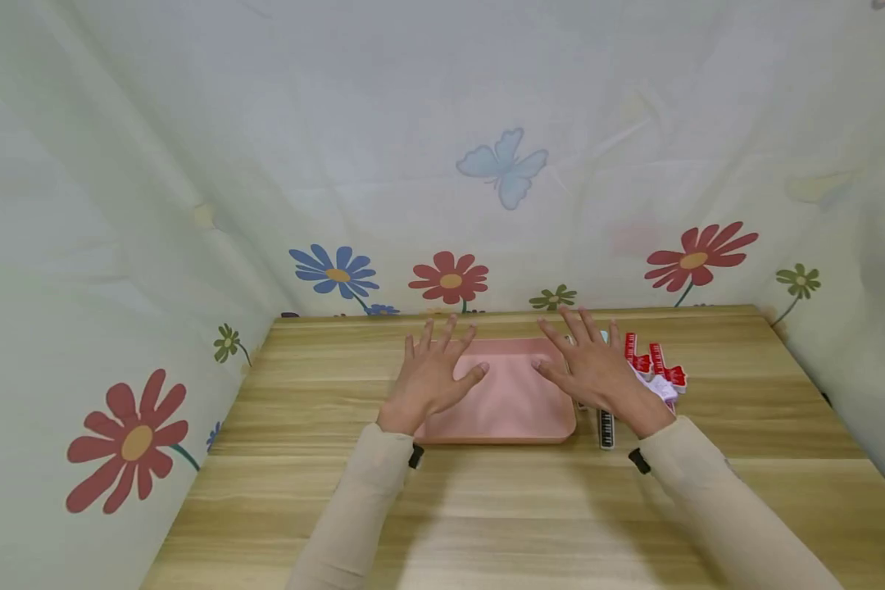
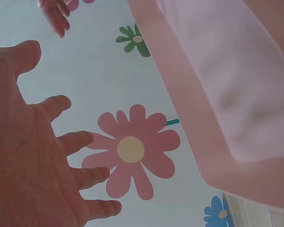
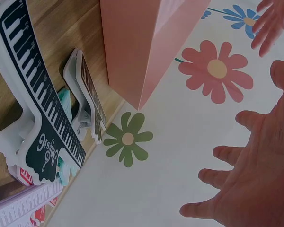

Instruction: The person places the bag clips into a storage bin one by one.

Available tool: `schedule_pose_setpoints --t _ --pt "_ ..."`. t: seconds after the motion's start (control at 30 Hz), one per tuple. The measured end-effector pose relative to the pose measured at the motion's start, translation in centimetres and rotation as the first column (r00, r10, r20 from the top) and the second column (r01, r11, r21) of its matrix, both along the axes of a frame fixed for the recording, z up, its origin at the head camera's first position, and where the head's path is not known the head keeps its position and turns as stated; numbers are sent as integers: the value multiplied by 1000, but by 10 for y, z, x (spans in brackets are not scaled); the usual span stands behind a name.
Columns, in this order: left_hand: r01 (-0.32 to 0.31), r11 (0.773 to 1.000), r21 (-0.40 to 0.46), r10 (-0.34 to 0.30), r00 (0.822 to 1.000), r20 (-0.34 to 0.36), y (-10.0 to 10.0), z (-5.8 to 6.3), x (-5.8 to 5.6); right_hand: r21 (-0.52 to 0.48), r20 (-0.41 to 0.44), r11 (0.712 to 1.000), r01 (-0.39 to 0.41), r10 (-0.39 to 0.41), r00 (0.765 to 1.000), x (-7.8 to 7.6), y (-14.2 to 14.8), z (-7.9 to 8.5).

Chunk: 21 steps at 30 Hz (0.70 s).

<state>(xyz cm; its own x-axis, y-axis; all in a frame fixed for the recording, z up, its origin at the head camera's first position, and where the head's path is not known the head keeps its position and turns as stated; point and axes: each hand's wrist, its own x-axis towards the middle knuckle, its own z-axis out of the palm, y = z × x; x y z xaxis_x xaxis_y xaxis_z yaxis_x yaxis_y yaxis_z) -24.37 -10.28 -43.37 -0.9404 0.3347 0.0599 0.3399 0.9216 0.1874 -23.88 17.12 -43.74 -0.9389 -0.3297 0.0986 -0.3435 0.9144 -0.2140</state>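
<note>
"Where both hands are raised above the far part of the surface (image 1: 487, 508), what do the fingers hold?"

"Nothing. The left hand (image 1: 431, 373), at the tray's left end, and the right hand (image 1: 593, 369), between its right end and the clips, show nearly straight, widely spread fingers."

"How are the objects arranged?"

"The pink tray (image 1: 512, 401) lies between the hands. To its right is a group of keyboard-patterned clips: a black clip (image 1: 606, 433) on the near side, a lilac clip (image 1: 661, 388) and two red clips (image 1: 640, 364) farther right. A brown clip (image 3: 93, 94) lies near the tray's right side."

"What could go wrong?"

"Because the clips are crowded and partly hidden by the right hand, a grasp there might drag a neighbour along. A carelessly lowered right wrist could knock the black clip; uneven pressure on one rim might tip the tray."
</note>
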Motion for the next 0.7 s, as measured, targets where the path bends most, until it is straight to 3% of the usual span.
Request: schedule_pose_setpoints --t 0.7 --pt "-24 998 61 22 999 39 -16 5 10 -16 0 1000 -24 24 1000 8 7 4"
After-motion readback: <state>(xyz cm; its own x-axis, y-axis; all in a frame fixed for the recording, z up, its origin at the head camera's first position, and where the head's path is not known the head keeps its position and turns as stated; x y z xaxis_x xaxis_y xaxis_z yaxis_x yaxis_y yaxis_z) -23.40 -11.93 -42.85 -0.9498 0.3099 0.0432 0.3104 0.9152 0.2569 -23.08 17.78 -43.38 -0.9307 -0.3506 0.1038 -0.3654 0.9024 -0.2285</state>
